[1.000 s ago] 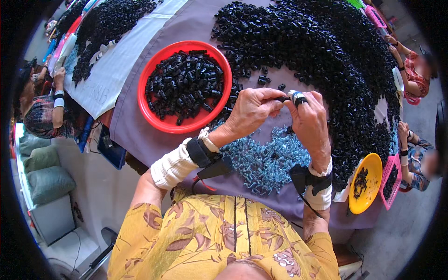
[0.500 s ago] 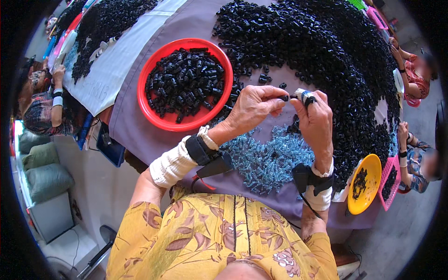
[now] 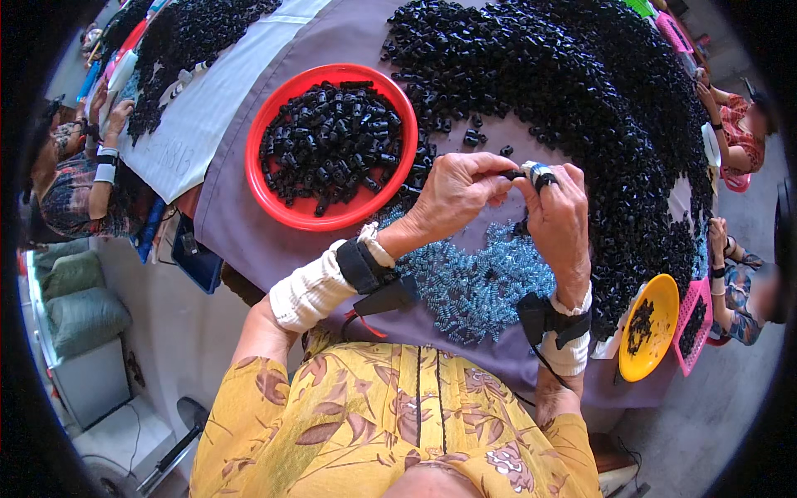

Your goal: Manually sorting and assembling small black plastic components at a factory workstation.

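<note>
Landmark: red bowl [image 3: 274, 199].

Bench [image 3: 241, 224], purple cloth, fills most of the view. A huge heap of black parts [image 3: 581, 108] lies right of the red bowl, spread thin enough to pick from by hand. The bowl itself holds more of the same black parts, gathered apart from the heap, likely as a sorted lot. A blue pile [image 3: 473, 282] of small springs sits below and right of the bowl, just under the hands, within easy reach.

Left hand [image 3: 452, 195], right of the bowl: fingers pinched narrow on a small black part [image 3: 513, 174]. Right hand [image 3: 560, 220] meets it, fingers closed on a pale-ended piece [image 3: 538, 173]; the two pieces touch, held up over the blue pile. Both wrists wear dark straps.

Yellow dish [image 3: 656, 349] and pink tray [image 3: 693, 328] lie far right of the bowl at the bench edge. White sheet [image 3: 199, 116] left of the bowl. Other people sit around the bench. Pale floor, sacks at far left.
</note>
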A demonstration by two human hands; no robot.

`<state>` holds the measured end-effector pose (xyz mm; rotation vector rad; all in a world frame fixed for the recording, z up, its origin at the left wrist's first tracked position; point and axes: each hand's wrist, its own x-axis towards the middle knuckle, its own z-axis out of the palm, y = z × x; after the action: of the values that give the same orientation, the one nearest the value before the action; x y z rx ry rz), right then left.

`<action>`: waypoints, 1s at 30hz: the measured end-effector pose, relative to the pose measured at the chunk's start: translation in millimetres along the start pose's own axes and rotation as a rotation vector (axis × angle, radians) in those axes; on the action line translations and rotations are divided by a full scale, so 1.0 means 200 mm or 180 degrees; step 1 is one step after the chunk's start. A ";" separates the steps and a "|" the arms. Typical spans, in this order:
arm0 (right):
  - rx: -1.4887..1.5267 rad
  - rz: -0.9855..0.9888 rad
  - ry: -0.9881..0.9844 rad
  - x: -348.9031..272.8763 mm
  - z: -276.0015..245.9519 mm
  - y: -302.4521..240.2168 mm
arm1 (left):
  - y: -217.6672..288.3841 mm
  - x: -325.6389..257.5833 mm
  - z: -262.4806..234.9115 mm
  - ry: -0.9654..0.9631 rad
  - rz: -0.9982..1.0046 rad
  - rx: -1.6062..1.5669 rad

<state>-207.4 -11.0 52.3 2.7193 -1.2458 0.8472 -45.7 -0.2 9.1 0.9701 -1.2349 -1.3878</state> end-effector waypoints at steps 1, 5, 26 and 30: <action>0.0000 0.0005 0.0000 0.00 0.00 0.00 | 0.00 0.00 0.00 0.0045 -0.0053 -0.0057; -0.0043 0.0059 -0.0216 -0.01 0.00 0.00 | -0.01 0.01 0.00 0.0010 -0.0159 -0.0126; 0.0268 -0.0014 -0.0642 -0.02 0.01 0.01 | -0.02 0.00 -0.02 0.0018 0.0179 0.0559; 0.0567 -0.0009 -0.0690 -0.02 0.02 0.06 | -0.01 0.00 -0.02 0.0019 0.0245 0.0799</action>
<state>-215.3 -17.3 44.3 3.0234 -1.2569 0.7106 -42.2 -0.7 7.4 1.0845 -1.4513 -1.1882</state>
